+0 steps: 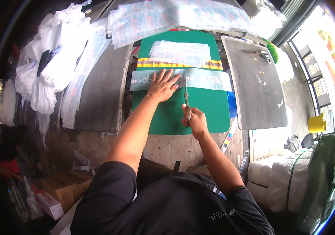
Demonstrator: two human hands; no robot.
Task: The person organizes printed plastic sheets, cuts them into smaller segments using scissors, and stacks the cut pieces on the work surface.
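A long translucent strip of printed transfer film (207,81) lies crosswise over a flat green cloth panel (163,121). With fingers spread, my left hand (162,87) rests flat on the strip's left part. My right hand (195,120) grips a pair of scissors (187,102), its blades pointing away from me and reaching into the strip near its middle. A cut or edge shows along the blades; whether it goes right across I cannot tell. Beyond the strip, a yellow, orange and grey reflective band (148,62) crosses the green panel.
Several smaller film pieces (181,53) lie on the panel's far part. Larger printed sheets (144,25) cover the far end. Dark boards (253,94) flank the panel on both sides. White cloth (57,51) is heaped at left; another pair of scissors (264,56) lies on the right board.
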